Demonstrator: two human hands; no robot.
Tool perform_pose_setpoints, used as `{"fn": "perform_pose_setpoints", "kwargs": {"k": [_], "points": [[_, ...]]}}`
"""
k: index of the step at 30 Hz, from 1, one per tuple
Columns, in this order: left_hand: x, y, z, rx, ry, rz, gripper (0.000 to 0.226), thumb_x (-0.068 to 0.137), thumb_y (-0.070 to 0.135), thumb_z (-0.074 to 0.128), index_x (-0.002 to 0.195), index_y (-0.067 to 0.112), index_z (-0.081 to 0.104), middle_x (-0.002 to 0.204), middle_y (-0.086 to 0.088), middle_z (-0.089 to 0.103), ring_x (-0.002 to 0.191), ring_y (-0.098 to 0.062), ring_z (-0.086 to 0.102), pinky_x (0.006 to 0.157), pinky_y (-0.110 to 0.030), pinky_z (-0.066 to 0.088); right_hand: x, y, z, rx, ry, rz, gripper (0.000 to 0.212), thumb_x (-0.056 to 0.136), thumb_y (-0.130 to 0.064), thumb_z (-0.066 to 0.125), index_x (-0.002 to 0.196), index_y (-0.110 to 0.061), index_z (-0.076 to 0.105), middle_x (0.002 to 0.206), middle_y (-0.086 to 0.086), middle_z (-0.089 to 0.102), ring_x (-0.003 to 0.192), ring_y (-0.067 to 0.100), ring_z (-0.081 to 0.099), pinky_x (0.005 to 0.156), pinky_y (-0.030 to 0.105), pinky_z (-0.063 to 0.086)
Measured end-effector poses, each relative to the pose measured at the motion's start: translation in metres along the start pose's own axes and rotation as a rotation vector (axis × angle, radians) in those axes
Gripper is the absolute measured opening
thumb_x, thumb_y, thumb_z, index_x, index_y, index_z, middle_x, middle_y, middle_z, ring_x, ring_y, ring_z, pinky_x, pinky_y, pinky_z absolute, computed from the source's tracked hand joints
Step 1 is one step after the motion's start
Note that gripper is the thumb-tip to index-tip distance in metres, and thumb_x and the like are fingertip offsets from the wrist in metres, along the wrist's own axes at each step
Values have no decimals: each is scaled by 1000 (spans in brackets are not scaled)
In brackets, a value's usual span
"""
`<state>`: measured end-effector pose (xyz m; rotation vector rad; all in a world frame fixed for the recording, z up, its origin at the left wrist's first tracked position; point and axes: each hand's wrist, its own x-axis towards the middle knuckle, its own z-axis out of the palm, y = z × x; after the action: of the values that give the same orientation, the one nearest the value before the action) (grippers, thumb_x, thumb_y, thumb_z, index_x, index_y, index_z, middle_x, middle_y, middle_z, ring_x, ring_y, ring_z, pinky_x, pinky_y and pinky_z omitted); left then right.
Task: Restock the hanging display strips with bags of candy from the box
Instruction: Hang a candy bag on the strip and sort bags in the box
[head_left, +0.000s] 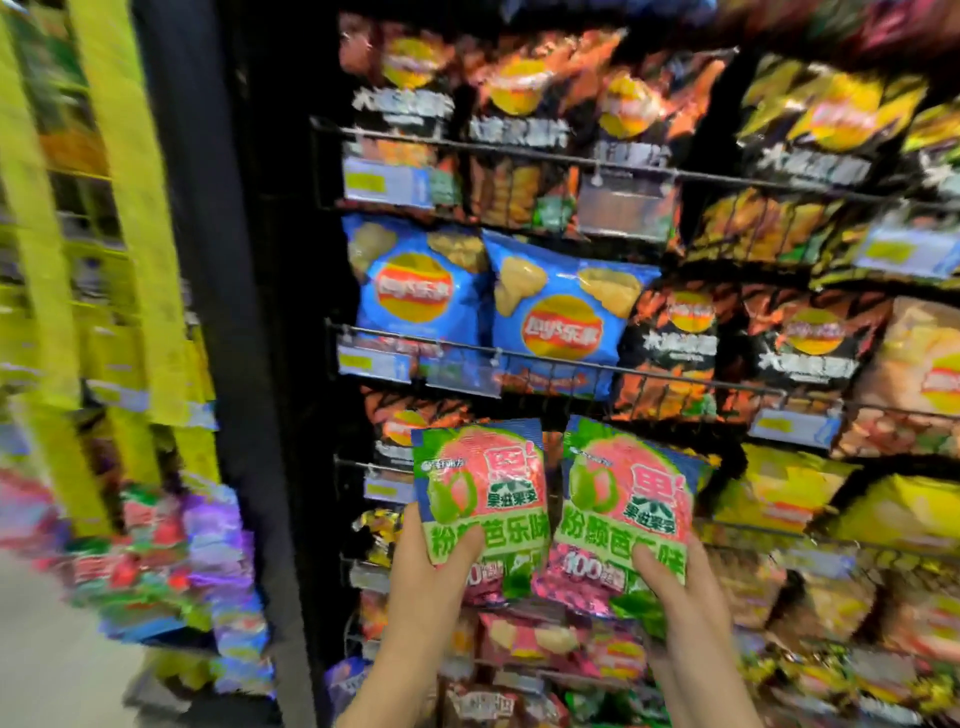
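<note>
1. Two candy bags are up in front of the chip rack, side by side, nearly touching at their inner edges. The left candy bag (480, 486) and the right candy bag (626, 499) look identical: pink and green print with a big pink fruit and green lettering.
2. The left hand (423, 577) grips the left one at its lower left corner, thumb across the front, fingers hidden behind the pack.
3. The right hand (685, 592) grips the other by its lower right part, thumb laid over the front too. So both hands are clamped on a bag, neither one free.
4. Both bags are held roughly upright, tilted a bit toward each other at the top.
5. Right behind them is a wire rack (519, 356) of chips: two blue chip bags (558, 317) sitting in the middle row, black and orange chip bags (524, 88) above and to the right, yellow bags (779, 488) lower right.
6. Clear price tag holders (387, 182) hang off the wire rails.
7. Over on the left there are yellow-green hanging strips (140, 208), with some colourful packets (208, 530) lower down. That whole side is heavily motion-blurred, so can't tell what those packets are or how they're attached.
8. A dark upright post (218, 312) stands between the strips and the chip rack.
</note>
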<state>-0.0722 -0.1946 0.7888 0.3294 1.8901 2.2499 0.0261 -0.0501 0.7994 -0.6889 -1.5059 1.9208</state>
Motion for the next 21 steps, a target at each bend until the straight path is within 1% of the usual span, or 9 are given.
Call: {"fn": "perform_pose_setpoints", "kwargs": {"k": [2, 3, 5, 7, 9, 11, 15, 18, 21], "points": [[4, 10, -27, -15, 56, 81, 54, 87, 23, 62, 136, 27, 39, 141, 9, 43, 127, -1, 42, 108, -25, 34, -3, 1, 27, -3, -47, -36, 80, 77, -35, 68, 146, -32, 27, 151, -7, 31, 138, 19, 30, 112, 52, 26], [8, 17, -39, -15, 93, 100, 38, 88, 15, 61, 119, 31, 47, 125, 14, 53, 109, 14, 49, 95, -10, 38, -4, 2, 41, 7, -72, -49, 74, 81, -29, 66, 145, -29, 30, 148, -5, 36, 135, 20, 35, 111, 49, 28], [10, 32, -68, -44, 143, 116, 33, 89, 8, 58, 108, 33, 46, 100, 28, 43, 82, 25, 45, 75, 0, 34, -5, 4, 72, 26, -141, -58, 62, 85, -20, 64, 140, -22, 38, 139, 0, 48, 125, 23, 46, 107, 46, 35], [16, 45, -104, -44, 159, 132, 55, 90, 13, 58, 138, 23, 33, 109, 29, 36, 100, 12, 34, 85, -10, 25, -9, 8, 108, 29, -204, -58, 56, 85, -16, 63, 136, -20, 42, 132, 4, 54, 120, 25, 51, 106, 48, 37], [25, 51, -148, -47, 219, 154, 70, 90, 17, 58, 148, 15, 18, 127, 18, 35, 112, 4, 25, 91, -16, 22, -16, 13, 145, 39, -245, -63, 50, 85, -16, 64, 132, -21, 46, 126, 4, 58, 116, 27, 54, 105, 50, 38], [35, 56, -192, -44, 242, 170, 77, 88, 23, 61, 149, 16, 16, 138, 10, 30, 124, -2, 27, 102, -21, 22, -25, 20, 184, 16, -258, -61, 36, 85, -12, 64, 117, -25, 54, 115, 3, 63, 108, 23, 58, 101, 45, 43], [47, 77, -279, 15, 315, 218, 78, 78, 36, 73, 142, 17, 34, 141, 4, 44, 130, -19, 42, 110, -38, 34, -40, 29, 263, -59, -224, -124, 26, 84, 2, 62, 101, -17, 59, 96, 8, 66, 66, -5, 63, 64, 9, 50], [57, 89, -343, 71, 344, 208, 91, 67, 49, 74, 142, 17, 35, 141, -5, 46, 130, -20, 44, 109, -46, 36, -66, 24, 321, -49, -242, -130, 32, 86, 7, 58, 113, -10, 52, 96, 12, 58, 76, 11, 58, 62, 18, 42], [70, 103, -401, 82, 362, 233, 92, 67, 51, 77, 142, 17, 36, 142, -3, 45, 131, -20, 42, 109, -46, 36, -83, 25, 370, -64, -243, -178, 28, 85, 10, 57, 107, -5, 50, 98, 16, 54, 79, 18, 46, 50, 16, 36]]}}
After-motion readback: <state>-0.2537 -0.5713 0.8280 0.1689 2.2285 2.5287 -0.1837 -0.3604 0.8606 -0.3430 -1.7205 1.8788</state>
